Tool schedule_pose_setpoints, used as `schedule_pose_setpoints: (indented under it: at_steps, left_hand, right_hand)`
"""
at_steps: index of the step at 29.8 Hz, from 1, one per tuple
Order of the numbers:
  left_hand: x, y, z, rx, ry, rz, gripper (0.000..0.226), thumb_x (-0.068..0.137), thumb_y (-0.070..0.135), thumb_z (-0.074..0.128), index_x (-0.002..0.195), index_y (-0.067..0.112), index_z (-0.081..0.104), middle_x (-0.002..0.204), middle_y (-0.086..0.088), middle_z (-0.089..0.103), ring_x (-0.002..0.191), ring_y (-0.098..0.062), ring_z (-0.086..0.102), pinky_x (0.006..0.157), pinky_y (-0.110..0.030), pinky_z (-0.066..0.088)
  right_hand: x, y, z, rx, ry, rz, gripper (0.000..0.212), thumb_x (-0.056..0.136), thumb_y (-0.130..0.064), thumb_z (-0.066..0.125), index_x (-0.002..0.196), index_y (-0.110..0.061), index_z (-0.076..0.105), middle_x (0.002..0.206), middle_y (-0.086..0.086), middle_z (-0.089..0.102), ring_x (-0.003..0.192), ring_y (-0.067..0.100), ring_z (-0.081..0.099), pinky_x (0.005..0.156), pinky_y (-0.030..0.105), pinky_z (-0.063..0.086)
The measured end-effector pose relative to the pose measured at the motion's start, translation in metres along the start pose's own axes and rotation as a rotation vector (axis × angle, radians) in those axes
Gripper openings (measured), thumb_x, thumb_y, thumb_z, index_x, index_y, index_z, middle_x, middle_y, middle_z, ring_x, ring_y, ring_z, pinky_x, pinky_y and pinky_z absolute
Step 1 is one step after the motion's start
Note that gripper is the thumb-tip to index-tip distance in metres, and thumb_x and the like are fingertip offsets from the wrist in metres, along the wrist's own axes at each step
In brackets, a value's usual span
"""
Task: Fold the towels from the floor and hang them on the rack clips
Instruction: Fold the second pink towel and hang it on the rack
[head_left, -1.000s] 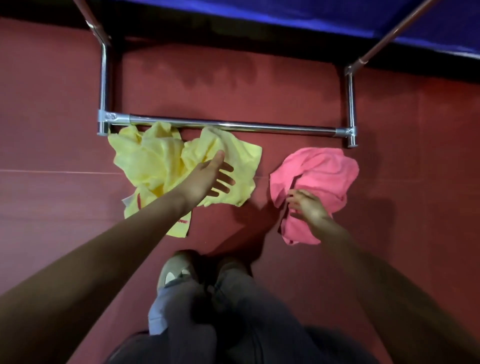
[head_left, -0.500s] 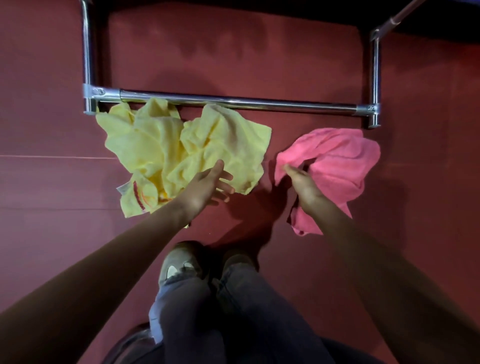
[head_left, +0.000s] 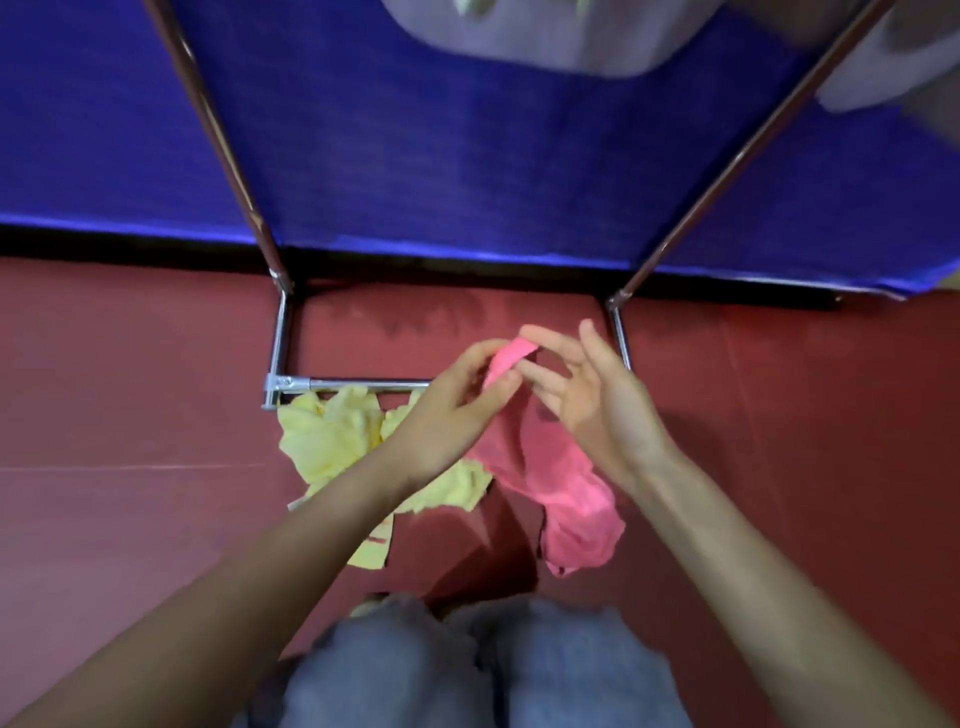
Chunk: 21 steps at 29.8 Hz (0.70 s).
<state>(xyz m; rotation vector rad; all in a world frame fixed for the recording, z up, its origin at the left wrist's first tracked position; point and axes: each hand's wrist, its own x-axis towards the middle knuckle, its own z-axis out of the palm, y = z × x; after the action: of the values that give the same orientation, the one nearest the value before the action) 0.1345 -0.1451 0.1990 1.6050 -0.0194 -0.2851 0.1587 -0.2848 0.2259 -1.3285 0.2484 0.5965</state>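
A pink towel hangs in the air in front of me, off the floor. My left hand pinches its upper edge between thumb and fingers. My right hand holds the same top corner from the right, its other fingers spread. Below and to the left, a crumpled yellow towel lies on the red floor against the rack's bottom bar; my left forearm covers part of it. The metal rack rises from the floor toward me on two slanted poles. No clips are in view.
A blue fabric surface fills the upper part of the view behind the rack poles. A pale, blurred object sits at the top edge. My knees in grey trousers are at the bottom, over the red floor.
My right hand has lifted the pink towel off the floor. My left hand left the yellow towel and came across to grip the pink one. The view has tilted upward.
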Motion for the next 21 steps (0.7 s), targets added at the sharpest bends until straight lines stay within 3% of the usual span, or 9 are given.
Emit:
schedule_pose_setpoints:
  at_steps: [3, 7, 10, 11, 14, 15, 18, 21]
  left_hand:
    - [-0.022, 0.045, -0.007, 0.172, 0.113, 0.198, 0.023, 0.079, 0.027, 0.056, 0.098, 0.04, 0.052, 0.094, 0.021, 0.06, 0.086, 0.009, 0.056, 0.082, -0.011, 0.042]
    - [-0.046, 0.096, -0.02, 0.319, 0.18, 0.307, 0.023, 0.083, 0.015, 0.052, 0.101, 0.015, 0.067, 0.086, 0.012, 0.064, 0.075, 0.016, 0.055, 0.073, -0.007, 0.041]
    - [-0.061, 0.129, -0.029, 0.383, 0.121, 0.302, 0.019, 0.087, 0.016, 0.053, 0.088, 0.006, 0.069, 0.073, 0.001, 0.064, 0.065, 0.004, 0.051, 0.064, -0.015, 0.041]
    - [-0.093, 0.171, -0.03, 0.45, 0.097, 0.349, 0.02, 0.087, 0.016, 0.055, 0.084, 0.002, 0.068, 0.068, -0.001, 0.062, 0.061, 0.002, 0.048, 0.06, -0.016, 0.039]
    - [-0.102, 0.196, -0.035, 0.435, 0.028, 0.335, 0.024, 0.087, 0.015, 0.055, 0.084, -0.004, 0.069, 0.062, -0.005, 0.058, 0.052, 0.001, 0.043, 0.053, -0.016, 0.036]
    - [-0.133, 0.234, -0.032, 0.496, 0.016, 0.379, 0.025, 0.086, 0.015, 0.055, 0.082, -0.005, 0.069, 0.061, -0.005, 0.058, 0.051, 0.001, 0.042, 0.051, -0.016, 0.036]
    - [-0.143, 0.253, -0.033, 0.517, -0.039, 0.352, 0.029, 0.086, 0.019, 0.056, 0.078, -0.006, 0.068, 0.064, -0.01, 0.06, 0.058, -0.005, 0.047, 0.056, -0.022, 0.039]
    - [-0.157, 0.268, -0.03, 0.594, -0.103, 0.318, 0.03, 0.085, 0.022, 0.058, 0.078, -0.006, 0.067, 0.065, -0.011, 0.054, 0.06, -0.012, 0.043, 0.057, -0.025, 0.035]
  right_hand:
    - [-0.038, -0.039, 0.021, 0.072, -0.054, -0.057, 0.048, 0.094, -0.039, 0.02, 0.11, -0.009, 0.054, 0.137, 0.013, 0.043, 0.1, 0.013, 0.058, 0.098, 0.028, 0.039]
    - [-0.082, -0.069, 0.04, 0.084, -0.137, -0.124, 0.049, 0.094, -0.039, 0.02, 0.113, -0.005, 0.051, 0.107, 0.005, 0.06, 0.097, 0.015, 0.061, 0.101, 0.03, 0.038]
    - [-0.101, -0.077, 0.046, 0.042, -0.145, -0.156, 0.047, 0.094, -0.036, 0.023, 0.114, -0.004, 0.051, 0.107, 0.008, 0.059, 0.088, 0.012, 0.065, 0.094, 0.029, 0.044]
    - [-0.14, -0.099, 0.06, 0.004, -0.157, -0.23, 0.044, 0.095, -0.034, 0.024, 0.112, -0.004, 0.052, 0.105, 0.008, 0.06, 0.084, 0.012, 0.065, 0.091, 0.028, 0.046]
    - [-0.148, -0.103, 0.068, -0.093, -0.183, -0.319, 0.031, 0.094, -0.022, 0.031, 0.101, -0.008, 0.059, 0.09, 0.008, 0.061, 0.07, 0.009, 0.063, 0.084, 0.026, 0.049]
    - [-0.187, -0.123, 0.079, -0.171, -0.19, -0.404, 0.029, 0.094, -0.018, 0.034, 0.098, -0.01, 0.061, 0.086, 0.007, 0.06, 0.067, 0.009, 0.062, 0.083, 0.027, 0.048]
    - [-0.197, -0.129, 0.086, -0.352, -0.166, -0.542, 0.025, 0.093, -0.015, 0.04, 0.099, -0.014, 0.065, 0.082, 0.006, 0.058, 0.069, 0.012, 0.058, 0.081, 0.028, 0.048]
    - [-0.221, -0.142, 0.096, -0.442, -0.138, -0.657, 0.021, 0.089, -0.012, 0.049, 0.087, -0.022, 0.068, 0.075, -0.007, 0.064, 0.068, 0.002, 0.059, 0.075, 0.018, 0.051]
